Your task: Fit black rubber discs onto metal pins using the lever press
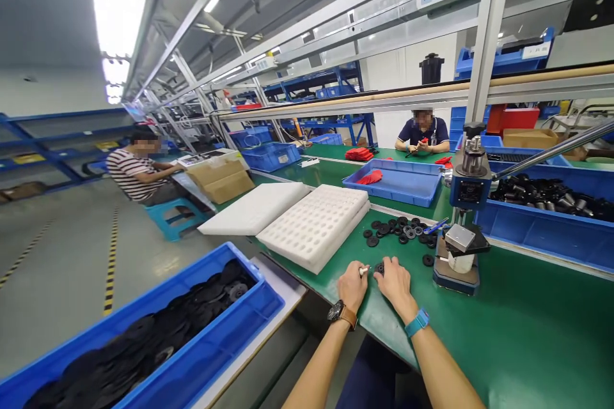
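Observation:
My left hand (pixel 354 284) is closed around a small white cylindrical part (pixel 363 271) at the front of the green table. Close beside it, my right hand (pixel 395 281) has its fingers bent over a black round disc (pixel 379 268), gripping it near the tabletop. Several loose black discs (pixel 401 228) lie scattered just beyond my hands. A white foam tray (pixel 314 220) with rows of holes sits to the left, next to a plain white foam sheet (pixel 256 208). On the right stands a hand press (pixel 467 188) with a metal block and a white piece under its ram.
At the lower left, a blue bin (pixel 240 326) holds many black discs. Behind the press, another blue bin (pixel 542 230) contains dark parts. A shallow blue tray (pixel 407 188) with red pieces lies across the table. Two people sit further off, one opposite and one at left.

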`<action>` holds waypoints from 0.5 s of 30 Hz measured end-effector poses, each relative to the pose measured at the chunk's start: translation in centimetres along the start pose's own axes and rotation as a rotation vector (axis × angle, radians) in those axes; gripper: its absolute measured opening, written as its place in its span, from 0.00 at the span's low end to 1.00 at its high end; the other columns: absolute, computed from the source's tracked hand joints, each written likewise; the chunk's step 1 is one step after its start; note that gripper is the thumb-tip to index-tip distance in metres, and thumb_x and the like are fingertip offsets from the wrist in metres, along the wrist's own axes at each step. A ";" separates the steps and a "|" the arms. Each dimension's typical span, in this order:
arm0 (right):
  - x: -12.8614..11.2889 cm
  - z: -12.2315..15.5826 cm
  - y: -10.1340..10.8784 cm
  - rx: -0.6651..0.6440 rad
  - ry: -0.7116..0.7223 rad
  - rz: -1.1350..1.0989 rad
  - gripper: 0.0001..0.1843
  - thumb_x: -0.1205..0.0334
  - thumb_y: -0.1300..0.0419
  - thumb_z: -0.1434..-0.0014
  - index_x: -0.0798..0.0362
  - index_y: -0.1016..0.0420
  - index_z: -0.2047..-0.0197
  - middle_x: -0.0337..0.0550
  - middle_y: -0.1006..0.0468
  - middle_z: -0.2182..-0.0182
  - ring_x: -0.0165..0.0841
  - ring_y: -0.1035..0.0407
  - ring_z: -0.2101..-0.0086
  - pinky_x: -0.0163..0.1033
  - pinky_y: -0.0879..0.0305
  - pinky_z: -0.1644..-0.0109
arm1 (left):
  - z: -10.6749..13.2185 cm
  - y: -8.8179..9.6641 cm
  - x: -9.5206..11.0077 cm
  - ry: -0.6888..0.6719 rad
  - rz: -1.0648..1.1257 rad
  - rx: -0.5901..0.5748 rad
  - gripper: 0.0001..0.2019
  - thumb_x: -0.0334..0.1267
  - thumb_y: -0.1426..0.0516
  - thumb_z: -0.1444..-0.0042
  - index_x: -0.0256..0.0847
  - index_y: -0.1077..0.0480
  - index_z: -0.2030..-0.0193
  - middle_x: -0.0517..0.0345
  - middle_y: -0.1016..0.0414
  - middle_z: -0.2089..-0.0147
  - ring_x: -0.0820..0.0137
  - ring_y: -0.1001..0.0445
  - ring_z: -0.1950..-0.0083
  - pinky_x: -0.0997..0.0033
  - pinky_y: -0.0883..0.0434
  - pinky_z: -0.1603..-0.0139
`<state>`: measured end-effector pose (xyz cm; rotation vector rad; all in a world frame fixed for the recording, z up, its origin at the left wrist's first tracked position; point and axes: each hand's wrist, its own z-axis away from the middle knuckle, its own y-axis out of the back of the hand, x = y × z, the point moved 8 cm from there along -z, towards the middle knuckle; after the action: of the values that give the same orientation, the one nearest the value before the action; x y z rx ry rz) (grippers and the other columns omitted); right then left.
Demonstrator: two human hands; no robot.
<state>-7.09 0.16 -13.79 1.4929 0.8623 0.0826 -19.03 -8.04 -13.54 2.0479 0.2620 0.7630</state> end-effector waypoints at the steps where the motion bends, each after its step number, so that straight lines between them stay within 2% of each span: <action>1: -0.1 0.0 0.5 0.020 0.002 -0.013 0.17 0.53 0.39 0.33 0.57 0.28 0.49 0.48 0.24 0.55 0.34 0.26 0.63 0.42 0.28 0.58 | -0.1 0.1 0.2 -0.012 0.007 -0.002 0.09 0.37 0.44 0.35 0.41 0.28 0.67 0.55 0.22 0.65 0.67 0.27 0.67 0.71 0.43 0.67; 3: -0.2 0.7 1.7 0.065 0.027 -0.049 0.15 0.55 0.39 0.33 0.57 0.27 0.49 0.51 0.23 0.56 0.36 0.26 0.64 0.39 0.31 0.61 | -0.2 0.4 0.7 -0.033 0.024 -0.010 0.09 0.36 0.44 0.35 0.42 0.28 0.68 0.56 0.23 0.66 0.68 0.27 0.68 0.71 0.43 0.68; 5: 0.3 3.0 2.7 0.106 0.077 -0.095 0.13 0.56 0.42 0.32 0.54 0.26 0.50 0.50 0.22 0.57 0.37 0.25 0.63 0.38 0.32 0.60 | -0.2 0.6 0.9 -0.046 0.045 -0.028 0.08 0.35 0.43 0.36 0.42 0.29 0.68 0.56 0.23 0.67 0.67 0.27 0.68 0.71 0.43 0.68; 8: 2.9 10.4 2.9 0.143 0.117 -0.161 0.16 0.54 0.51 0.27 0.50 0.24 0.54 0.47 0.21 0.60 0.36 0.26 0.59 0.38 0.34 0.54 | -0.1 0.1 0.6 -0.042 0.091 -0.068 0.07 0.36 0.44 0.34 0.42 0.29 0.65 0.55 0.24 0.66 0.66 0.27 0.65 0.69 0.42 0.65; 10: 5.1 17.1 2.0 0.138 0.079 -0.171 0.23 0.53 0.57 0.26 0.51 0.24 0.61 0.48 0.22 0.66 0.36 0.27 0.63 0.40 0.34 0.55 | -0.2 -0.7 0.1 -0.028 0.130 -0.093 0.05 0.37 0.44 0.34 0.42 0.29 0.62 0.53 0.23 0.62 0.65 0.26 0.61 0.69 0.41 0.62; 12: 6.8 23.0 0.3 0.094 0.007 -0.153 0.30 0.52 0.62 0.26 0.51 0.27 0.72 0.46 0.27 0.77 0.35 0.31 0.73 0.41 0.34 0.64 | -0.4 -1.5 -0.4 -0.011 0.172 -0.114 0.05 0.37 0.44 0.34 0.42 0.30 0.62 0.53 0.23 0.61 0.64 0.26 0.59 0.68 0.41 0.62; 14: 7.8 26.5 -2.6 0.004 -0.069 -0.128 0.34 0.54 0.65 0.26 0.50 0.31 0.78 0.43 0.33 0.82 0.33 0.35 0.78 0.40 0.35 0.68 | -0.5 -1.8 -0.7 0.002 0.219 -0.123 0.04 0.36 0.43 0.34 0.41 0.30 0.62 0.54 0.23 0.61 0.64 0.26 0.59 0.69 0.42 0.62; 15: 8.1 27.0 -4.5 -0.054 -0.109 -0.116 0.33 0.55 0.65 0.25 0.52 0.29 0.76 0.44 0.30 0.80 0.33 0.33 0.76 0.40 0.34 0.67 | -0.5 -1.7 -0.8 0.008 0.241 -0.122 0.04 0.36 0.43 0.34 0.41 0.30 0.62 0.54 0.23 0.62 0.64 0.26 0.59 0.69 0.42 0.62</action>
<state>11.24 -18.34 -25.48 1.3814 0.8502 -0.0603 -19.78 -7.07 -15.04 1.9818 -0.0286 0.9117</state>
